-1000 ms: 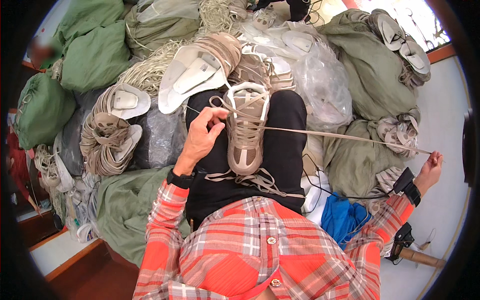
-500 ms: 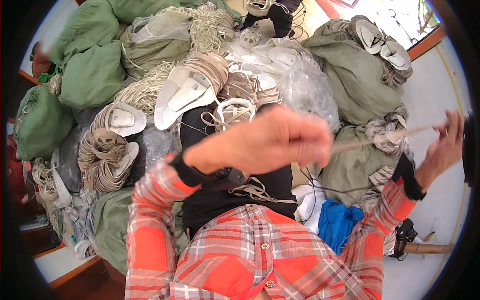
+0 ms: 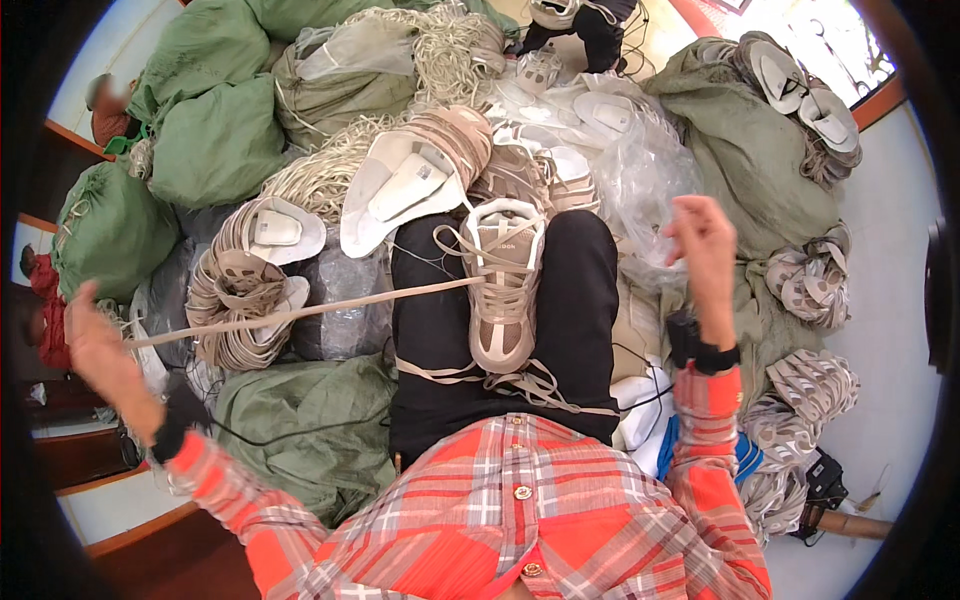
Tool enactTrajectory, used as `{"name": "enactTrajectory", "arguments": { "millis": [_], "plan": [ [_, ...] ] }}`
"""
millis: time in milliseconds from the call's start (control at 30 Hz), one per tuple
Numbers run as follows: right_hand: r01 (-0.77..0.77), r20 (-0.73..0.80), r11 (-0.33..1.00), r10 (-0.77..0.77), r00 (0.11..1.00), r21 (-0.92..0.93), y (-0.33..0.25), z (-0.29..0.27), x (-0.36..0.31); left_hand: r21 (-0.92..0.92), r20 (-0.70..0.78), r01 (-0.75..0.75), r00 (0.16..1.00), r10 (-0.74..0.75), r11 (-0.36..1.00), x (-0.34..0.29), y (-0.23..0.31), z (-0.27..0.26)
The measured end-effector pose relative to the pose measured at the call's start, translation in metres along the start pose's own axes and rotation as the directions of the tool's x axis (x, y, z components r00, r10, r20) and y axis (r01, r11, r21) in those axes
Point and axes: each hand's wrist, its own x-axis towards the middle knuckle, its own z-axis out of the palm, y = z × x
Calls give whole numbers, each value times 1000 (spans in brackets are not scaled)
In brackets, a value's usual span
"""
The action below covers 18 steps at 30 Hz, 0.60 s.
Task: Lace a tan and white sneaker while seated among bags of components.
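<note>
A brown sneaker upper (image 3: 503,325) with a white-edged collar stands upright between my knees, toe toward me, with lacing across its front. A beige shoelace (image 3: 330,303) runs from its lacing far out to the left, nearly straight. My left hand (image 3: 108,358) is closed on the lace's far end. To the right of the shoe, above the clear plastic, my right hand (image 3: 706,258) is raised with fingers loosely curled and apart. Nothing shows in it. Several loose laces (image 3: 520,383) lie across my lap below the toe.
Stacked shoe uppers (image 3: 240,305) lie at the left, with more beyond my knees and at the right. A heap of pale laces (image 3: 325,170) lies behind. Green sacks (image 3: 215,140) and clear plastic (image 3: 645,180) surround me. Another person (image 3: 108,110) is at the far left.
My left hand has swung from in front of the shoe out to the far left, drawing the lace with it. My right hand has let go of the lace and come inward.
</note>
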Motion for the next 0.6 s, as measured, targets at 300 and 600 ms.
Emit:
{"name": "enactTrajectory", "arguments": {
  "millis": [300,600],
  "plan": [
    [510,379,782,-377,845,-358,22,153,-50,-374,879,650,476,29,662,-202,130,233],
    [505,369,772,-372,852,-387,32,160,-36,-378,783,355,615,91,855,-218,140,264]
  ]
}}
